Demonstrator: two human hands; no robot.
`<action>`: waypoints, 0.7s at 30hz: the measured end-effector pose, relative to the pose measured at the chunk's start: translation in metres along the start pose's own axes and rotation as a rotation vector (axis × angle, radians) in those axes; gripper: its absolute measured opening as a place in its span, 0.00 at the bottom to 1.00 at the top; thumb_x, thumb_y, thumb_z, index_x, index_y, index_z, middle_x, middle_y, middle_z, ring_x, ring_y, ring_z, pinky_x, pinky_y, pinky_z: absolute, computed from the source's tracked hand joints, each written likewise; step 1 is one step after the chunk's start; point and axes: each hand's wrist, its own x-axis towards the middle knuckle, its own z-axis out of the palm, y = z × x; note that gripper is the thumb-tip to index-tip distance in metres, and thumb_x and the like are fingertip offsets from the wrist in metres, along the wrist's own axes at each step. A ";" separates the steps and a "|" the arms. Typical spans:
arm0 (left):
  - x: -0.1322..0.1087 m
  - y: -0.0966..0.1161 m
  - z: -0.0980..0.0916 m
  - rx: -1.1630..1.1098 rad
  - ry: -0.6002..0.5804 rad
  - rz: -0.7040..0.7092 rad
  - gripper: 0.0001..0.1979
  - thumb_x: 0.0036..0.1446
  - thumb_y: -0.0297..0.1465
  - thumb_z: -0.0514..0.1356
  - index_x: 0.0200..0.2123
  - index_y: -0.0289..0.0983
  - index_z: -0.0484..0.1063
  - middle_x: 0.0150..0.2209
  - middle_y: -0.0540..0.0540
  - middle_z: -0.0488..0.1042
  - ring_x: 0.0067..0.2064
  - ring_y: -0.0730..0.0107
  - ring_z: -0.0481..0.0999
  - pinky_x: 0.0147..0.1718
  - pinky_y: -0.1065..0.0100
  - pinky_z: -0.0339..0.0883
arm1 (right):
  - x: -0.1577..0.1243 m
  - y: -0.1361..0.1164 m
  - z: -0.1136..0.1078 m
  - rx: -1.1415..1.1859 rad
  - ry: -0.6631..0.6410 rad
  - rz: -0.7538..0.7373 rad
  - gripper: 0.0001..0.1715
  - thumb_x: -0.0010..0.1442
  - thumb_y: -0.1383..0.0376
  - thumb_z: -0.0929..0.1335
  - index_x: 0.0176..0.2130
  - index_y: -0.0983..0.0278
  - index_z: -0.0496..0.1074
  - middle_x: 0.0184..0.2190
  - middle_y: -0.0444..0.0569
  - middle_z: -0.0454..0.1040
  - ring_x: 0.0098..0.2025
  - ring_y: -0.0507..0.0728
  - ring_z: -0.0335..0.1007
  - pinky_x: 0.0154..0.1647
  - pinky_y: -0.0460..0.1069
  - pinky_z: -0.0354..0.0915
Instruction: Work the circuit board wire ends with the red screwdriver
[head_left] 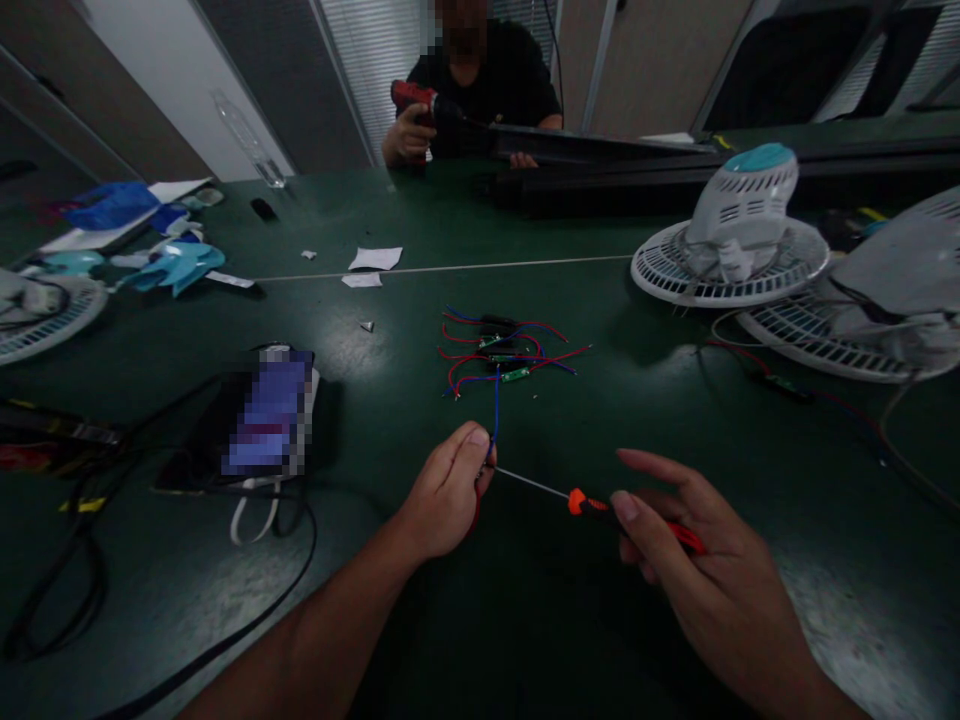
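- Your one right hand [724,575], at four o'clock, half-curled, thumb against one orange-red and black screwdriver [576,501], shaft pointing between nine and ten o'clock.
- Your one left hand [446,495], near six o'clock, fingers closed, grips one thin blue wire [496,405] and one thin red wire [477,512], at the shaft's tip.
- Toward twelve, three green circuit boards [515,375] with wires.
- Two white plastic fans [739,215] at two; a third fan [75,315] at ten.
- Farthest, twelve o'clock: one person [499,85] holding one red drill [410,95].
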 end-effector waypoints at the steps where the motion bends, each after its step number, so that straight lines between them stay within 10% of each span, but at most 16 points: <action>1: 0.000 0.000 0.000 0.004 0.001 0.001 0.16 0.62 0.39 0.46 0.26 0.38 0.62 0.21 0.54 0.58 0.23 0.75 0.58 0.24 0.72 0.55 | 0.000 0.000 0.000 0.004 0.004 -0.003 0.21 0.61 0.54 0.62 0.51 0.61 0.63 0.19 0.41 0.70 0.20 0.54 0.68 0.18 0.48 0.64; 21: 0.001 -0.002 0.000 -0.034 -0.009 -0.009 0.16 0.62 0.38 0.45 0.26 0.38 0.62 0.23 0.54 0.58 0.24 0.75 0.58 0.25 0.72 0.55 | 0.001 -0.001 0.000 -0.034 0.036 -0.044 0.21 0.59 0.56 0.64 0.50 0.60 0.62 0.27 0.45 0.75 0.28 0.55 0.73 0.25 0.48 0.66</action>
